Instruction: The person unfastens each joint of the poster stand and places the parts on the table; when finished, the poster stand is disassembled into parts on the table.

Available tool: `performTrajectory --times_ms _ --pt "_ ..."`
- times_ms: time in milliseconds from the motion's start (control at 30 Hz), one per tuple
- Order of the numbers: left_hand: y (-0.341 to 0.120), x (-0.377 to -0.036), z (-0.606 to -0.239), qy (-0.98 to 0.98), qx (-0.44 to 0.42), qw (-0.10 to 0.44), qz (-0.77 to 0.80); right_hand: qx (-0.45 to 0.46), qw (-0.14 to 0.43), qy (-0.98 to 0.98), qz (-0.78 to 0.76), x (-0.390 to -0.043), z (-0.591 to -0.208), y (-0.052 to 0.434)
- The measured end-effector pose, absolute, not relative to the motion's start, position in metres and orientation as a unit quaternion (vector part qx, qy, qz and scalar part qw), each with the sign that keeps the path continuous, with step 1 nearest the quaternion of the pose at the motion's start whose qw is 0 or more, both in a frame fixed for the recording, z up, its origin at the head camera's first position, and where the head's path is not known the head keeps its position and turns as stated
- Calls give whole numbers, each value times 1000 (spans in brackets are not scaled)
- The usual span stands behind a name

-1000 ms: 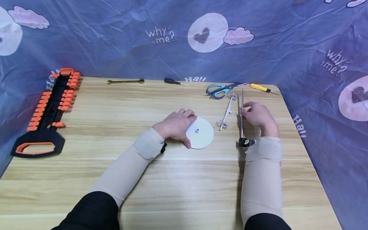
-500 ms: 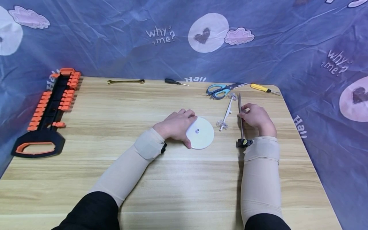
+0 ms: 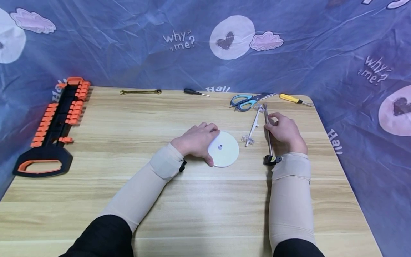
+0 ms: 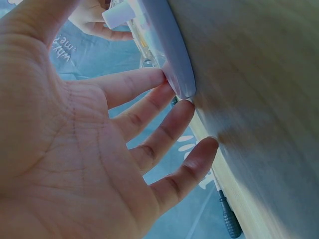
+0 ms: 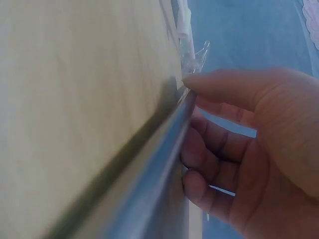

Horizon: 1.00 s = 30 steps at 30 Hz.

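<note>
Left hand point(image 3: 196, 140) rests w/ straight fingers point(image 4: 164, 114) touching the white disc's point(image 3: 224, 149) left edge, mid-counter point(image 3: 128, 200). Right hand point(image 3: 285, 131) curls fingers point(image 5: 219, 144) round a metal rod point(image 3: 268, 134) lying just right of a clear plastic piece point(image 3: 252, 125). Scissors point(image 3: 245, 100) at far edge.

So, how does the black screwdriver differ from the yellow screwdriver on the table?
The black screwdriver has a dark handle; the yellow screwdriver has a yellow one. The black screwdriver lies near the middle of the far edge of the table, with nothing right beside it; the yellow screwdriver lies near the far right corner, close to the scissors. Both lie flat, untouched by either hand, tips pointing right.
</note>
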<state>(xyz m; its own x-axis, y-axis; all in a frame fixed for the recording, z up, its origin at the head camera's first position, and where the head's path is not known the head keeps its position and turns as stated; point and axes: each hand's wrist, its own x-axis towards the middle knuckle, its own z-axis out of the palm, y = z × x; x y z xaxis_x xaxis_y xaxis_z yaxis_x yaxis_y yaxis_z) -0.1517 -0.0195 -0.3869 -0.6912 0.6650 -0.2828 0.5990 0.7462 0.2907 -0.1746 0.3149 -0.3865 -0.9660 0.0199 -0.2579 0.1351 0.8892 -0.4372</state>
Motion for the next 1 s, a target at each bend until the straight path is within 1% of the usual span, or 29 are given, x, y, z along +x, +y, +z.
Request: performTrajectory --times_ms 200,1000 --pt "-20 -152 -387 915 346 188 88 41 111 964 -238 -175 -389 315" --pt "-19 -151 -385 916 342 192 88 48 121 964 -232 -176 -391 314"
